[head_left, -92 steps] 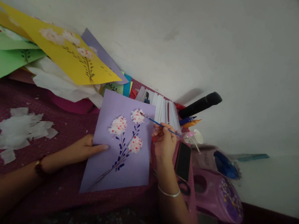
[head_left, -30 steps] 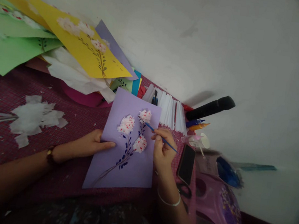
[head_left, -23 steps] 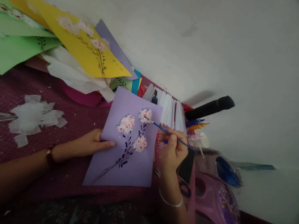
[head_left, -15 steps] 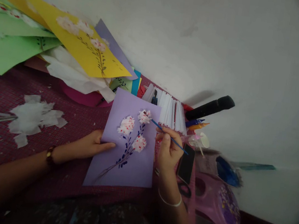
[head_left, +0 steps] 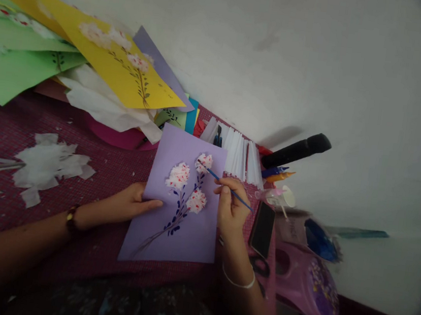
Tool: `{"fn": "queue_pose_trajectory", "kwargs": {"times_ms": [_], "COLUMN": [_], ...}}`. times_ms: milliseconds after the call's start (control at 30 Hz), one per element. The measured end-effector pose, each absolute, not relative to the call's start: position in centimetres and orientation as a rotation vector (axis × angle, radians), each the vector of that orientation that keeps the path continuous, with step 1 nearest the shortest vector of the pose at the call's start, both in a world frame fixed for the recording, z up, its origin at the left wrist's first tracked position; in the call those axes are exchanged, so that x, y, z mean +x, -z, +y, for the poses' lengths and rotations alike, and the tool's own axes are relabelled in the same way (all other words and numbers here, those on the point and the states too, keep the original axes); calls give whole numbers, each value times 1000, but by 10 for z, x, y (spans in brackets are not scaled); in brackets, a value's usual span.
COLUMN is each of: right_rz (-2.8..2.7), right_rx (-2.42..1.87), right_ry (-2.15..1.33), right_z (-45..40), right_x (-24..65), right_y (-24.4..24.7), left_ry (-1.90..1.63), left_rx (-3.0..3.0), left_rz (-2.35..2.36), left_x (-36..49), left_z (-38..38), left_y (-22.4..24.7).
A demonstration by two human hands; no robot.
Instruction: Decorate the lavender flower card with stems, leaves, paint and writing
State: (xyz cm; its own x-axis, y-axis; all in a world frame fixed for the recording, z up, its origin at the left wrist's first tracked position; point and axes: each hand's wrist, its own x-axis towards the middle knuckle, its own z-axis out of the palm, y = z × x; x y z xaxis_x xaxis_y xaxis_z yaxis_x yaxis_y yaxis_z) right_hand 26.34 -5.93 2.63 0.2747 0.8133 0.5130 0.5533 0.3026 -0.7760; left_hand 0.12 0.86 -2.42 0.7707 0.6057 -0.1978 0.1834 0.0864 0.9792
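Observation:
A purple sheet of paper tilts in front of me, bearing three fluffy white tissue flowers dotted with red, with painted brown stems and dark blue leaves. My left hand is closed on the sheet's left edge, thumb on the front, other fingers hidden behind. In my right hand a thin blue paintbrush is pinched between thumb and fingers. Its tip touches or hovers just over the left side of the top flower; I cannot tell which.
Yellow and green sheets with similar flowers lean at the back left. White tissue pieces lie on the left of the red table cloth. A phone, scissors and paint tubes are at right.
My right hand has shifted a little left with the paintbrush, its tip moving to the left side of the top flower. My left hand and the sheet are nearly unchanged.

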Motion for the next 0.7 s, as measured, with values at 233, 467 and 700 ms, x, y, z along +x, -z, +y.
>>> {"fn": "queue_pose_trajectory", "kwargs": {"times_ms": [233,467,700], "right_rz": [-1383,-1193,-889], "right_rx": [-1385,-1393,-1241], "right_ry": [-302,-325,-359], "right_z": [-54,-52,-53], "right_x": [264,261,266], "right_y": [-21,-22,-37], "left_ry": [-340,-311,-283], "left_rx": [1485,1494,1315], "left_rz": [682,703,749], "left_x": [1,0,-1], "left_z": [8,8,12], "left_y": [24,22,25]}}
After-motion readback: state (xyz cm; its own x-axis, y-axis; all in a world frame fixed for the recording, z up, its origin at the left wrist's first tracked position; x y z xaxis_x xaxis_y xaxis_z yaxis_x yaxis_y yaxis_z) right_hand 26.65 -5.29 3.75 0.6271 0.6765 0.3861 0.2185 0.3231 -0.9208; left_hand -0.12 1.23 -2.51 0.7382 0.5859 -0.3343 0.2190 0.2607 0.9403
